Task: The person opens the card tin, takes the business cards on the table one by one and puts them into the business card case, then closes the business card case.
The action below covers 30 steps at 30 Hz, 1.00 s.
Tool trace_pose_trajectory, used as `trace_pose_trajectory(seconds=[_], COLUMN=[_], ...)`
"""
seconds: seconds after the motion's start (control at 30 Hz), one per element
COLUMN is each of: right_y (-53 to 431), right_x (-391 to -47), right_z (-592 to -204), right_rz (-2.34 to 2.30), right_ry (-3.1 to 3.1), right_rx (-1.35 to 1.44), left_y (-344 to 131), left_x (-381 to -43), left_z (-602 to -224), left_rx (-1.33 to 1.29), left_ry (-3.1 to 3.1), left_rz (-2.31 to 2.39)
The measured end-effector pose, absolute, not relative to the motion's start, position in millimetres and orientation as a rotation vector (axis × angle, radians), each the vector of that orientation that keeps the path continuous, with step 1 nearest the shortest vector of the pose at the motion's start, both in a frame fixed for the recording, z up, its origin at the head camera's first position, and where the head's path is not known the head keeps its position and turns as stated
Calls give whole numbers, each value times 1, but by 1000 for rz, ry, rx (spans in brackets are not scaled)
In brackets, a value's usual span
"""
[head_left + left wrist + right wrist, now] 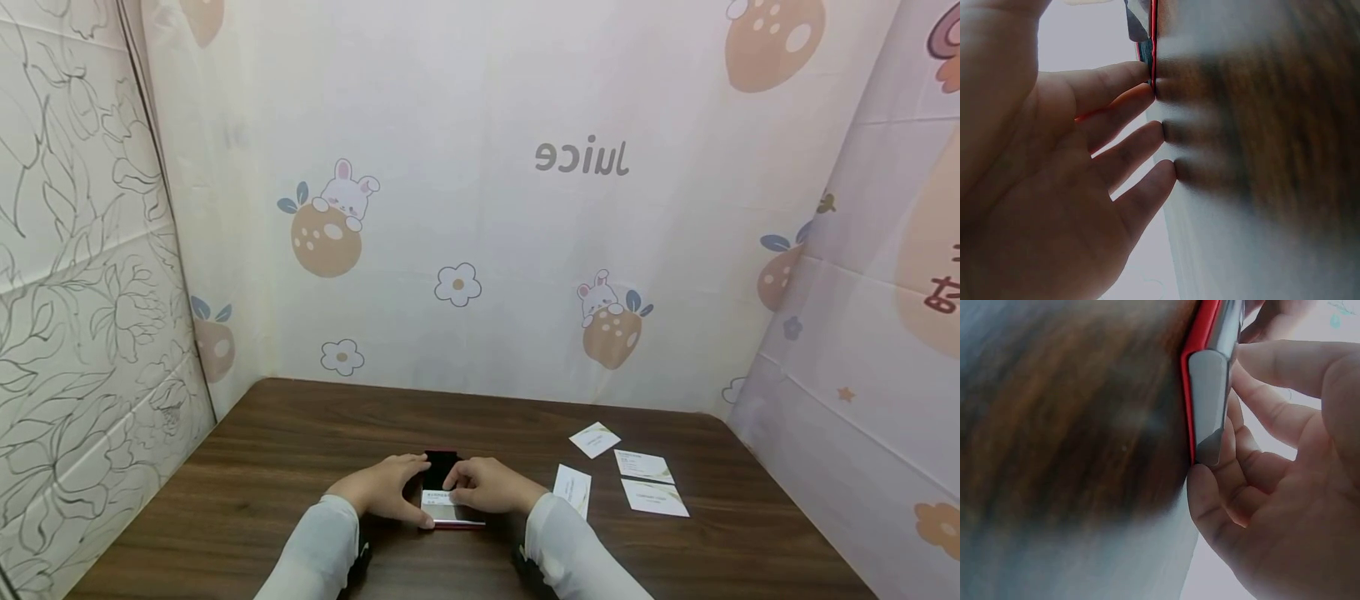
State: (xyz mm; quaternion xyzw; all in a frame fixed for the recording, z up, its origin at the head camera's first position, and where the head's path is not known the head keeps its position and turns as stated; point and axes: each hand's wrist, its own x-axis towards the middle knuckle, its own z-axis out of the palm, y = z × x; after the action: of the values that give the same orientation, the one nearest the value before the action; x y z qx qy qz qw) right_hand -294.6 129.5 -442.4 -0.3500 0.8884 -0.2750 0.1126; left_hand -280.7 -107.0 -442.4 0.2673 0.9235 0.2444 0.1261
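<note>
The red-edged card case (440, 473) lay opened on the desk (285, 467), between the two hands, with a white card (433, 497) on its near part. The grip of the left hand (382, 490) was apart, its fingers spread, its thumb at the near left corner of the case. The right hand (495, 486) had bent fingers over the card; whether its grip pinched it, I could not tell. To the right lay four other cards (655, 498). Behind hung a printed curtain (480, 208).
</note>
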Motion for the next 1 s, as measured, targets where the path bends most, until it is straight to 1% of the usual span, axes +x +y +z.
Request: trace_pose_trajectory(seconds=[0.2, 0.33, 0.73, 1.0], right_y=[136, 148, 205, 248], right_x=[-295, -294, -296, -298], right_z=[-438, -434, -421, -415], right_rz=[-760, -749, -735, -664], right_ry=[2587, 2606, 2748, 2813], right_rx=[-1093, -1086, -954, -785], left_y=[-108, -107, -108, -108], left_x=[-279, -277, -275, -276], left_z=[-441, -441, -439, -440], left_rx=[770, 761, 778, 781], left_ry=[2685, 2691, 2684, 2687], left_rz=[718, 720, 727, 725])
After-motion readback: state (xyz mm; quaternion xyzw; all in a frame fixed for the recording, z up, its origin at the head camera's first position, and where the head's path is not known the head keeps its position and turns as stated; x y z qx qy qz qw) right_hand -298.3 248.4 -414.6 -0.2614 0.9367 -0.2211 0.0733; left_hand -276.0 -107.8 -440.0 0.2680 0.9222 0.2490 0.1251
